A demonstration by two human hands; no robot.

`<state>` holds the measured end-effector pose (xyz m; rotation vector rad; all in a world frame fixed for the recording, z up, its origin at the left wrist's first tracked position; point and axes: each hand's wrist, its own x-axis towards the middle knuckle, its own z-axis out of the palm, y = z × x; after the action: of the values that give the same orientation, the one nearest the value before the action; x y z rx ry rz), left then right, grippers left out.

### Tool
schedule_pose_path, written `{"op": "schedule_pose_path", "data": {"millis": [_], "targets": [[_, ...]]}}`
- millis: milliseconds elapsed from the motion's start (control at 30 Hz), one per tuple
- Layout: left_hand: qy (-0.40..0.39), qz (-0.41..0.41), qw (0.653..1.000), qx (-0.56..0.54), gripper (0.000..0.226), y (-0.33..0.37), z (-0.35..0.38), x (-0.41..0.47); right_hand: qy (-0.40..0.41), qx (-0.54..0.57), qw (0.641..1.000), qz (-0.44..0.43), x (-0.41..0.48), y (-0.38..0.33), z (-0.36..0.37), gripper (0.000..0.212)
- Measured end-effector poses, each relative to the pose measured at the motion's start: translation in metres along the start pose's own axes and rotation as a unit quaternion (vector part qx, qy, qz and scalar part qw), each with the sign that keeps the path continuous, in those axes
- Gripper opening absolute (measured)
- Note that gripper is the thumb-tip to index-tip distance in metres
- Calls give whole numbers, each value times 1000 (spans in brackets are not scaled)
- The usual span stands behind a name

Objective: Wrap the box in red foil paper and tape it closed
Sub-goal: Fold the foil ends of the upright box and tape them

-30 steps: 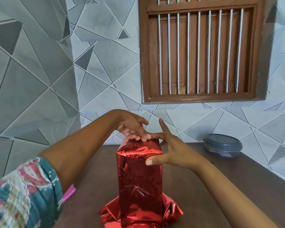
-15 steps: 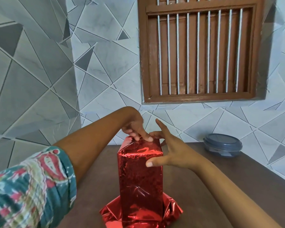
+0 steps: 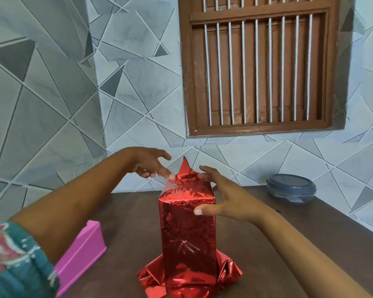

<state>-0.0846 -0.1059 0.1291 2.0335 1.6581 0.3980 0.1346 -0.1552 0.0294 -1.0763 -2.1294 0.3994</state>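
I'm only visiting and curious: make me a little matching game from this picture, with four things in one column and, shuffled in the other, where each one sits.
Things
1. foil-wrapped box
2. pink tray
3. round lidded container
4. wooden shutter

Places
A. on the wall, above the table
B. at the table's far right, by the wall
C. standing upright mid-table
D. on the table's left side

Pairs: 1-C, 2-D, 3-B, 4-A
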Motion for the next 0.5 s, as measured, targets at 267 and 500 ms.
{"op": "schedule_pose_path", "data": {"millis": [267,500], "targets": [[186,313,931,-34,20,-58,60,-24,23,-72,995,-70,1,0,11,84],[204,320,922,-74,29,-67,71,-25,2,-248,964,-97,5,-13,1,82]]}}
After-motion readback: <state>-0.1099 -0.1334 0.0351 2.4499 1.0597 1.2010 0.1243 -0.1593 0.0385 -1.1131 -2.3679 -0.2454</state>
